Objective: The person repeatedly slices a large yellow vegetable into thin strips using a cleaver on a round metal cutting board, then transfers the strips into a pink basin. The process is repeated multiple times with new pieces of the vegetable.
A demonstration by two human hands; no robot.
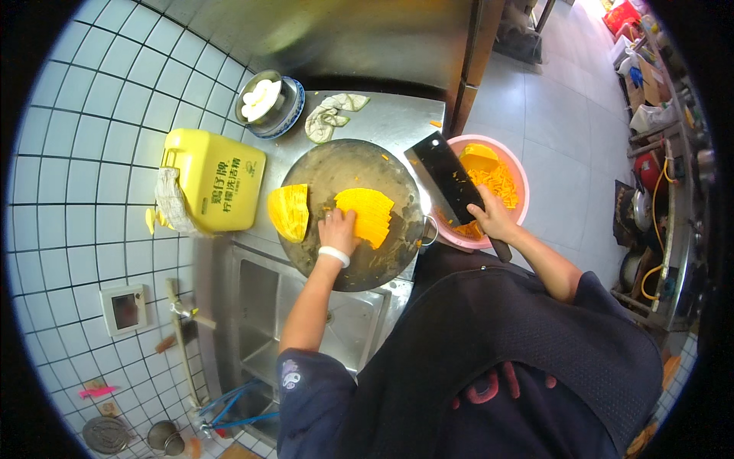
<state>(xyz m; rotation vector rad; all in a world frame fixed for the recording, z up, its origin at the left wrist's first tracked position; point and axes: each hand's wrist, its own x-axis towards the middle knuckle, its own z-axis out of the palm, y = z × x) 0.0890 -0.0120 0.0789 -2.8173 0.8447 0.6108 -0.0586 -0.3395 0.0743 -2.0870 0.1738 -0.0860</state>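
Observation:
On a round chopping block [367,269], my left hand [337,230] rests with its fingertips against the left edge of a fan of thin orange slices [370,215], probably pumpkin. A larger wedge of the same flesh [288,212] lies left of that hand on the block's rim. My right hand [492,215] grips a cleaver [444,175] by its handle, and the blade is held over the near-left side of a pink basin [520,172]. Orange strips [504,186] and a larger orange chunk [479,158] are in the basin.
A yellow plastic jug [232,183] with a cloth on it stands left of the block. Behind are a metal bowl of white pieces [261,100] and a crumpled cloth [330,117]. A steel sink [258,310] lies below the block. Loaded shelving [668,189] stands far right.

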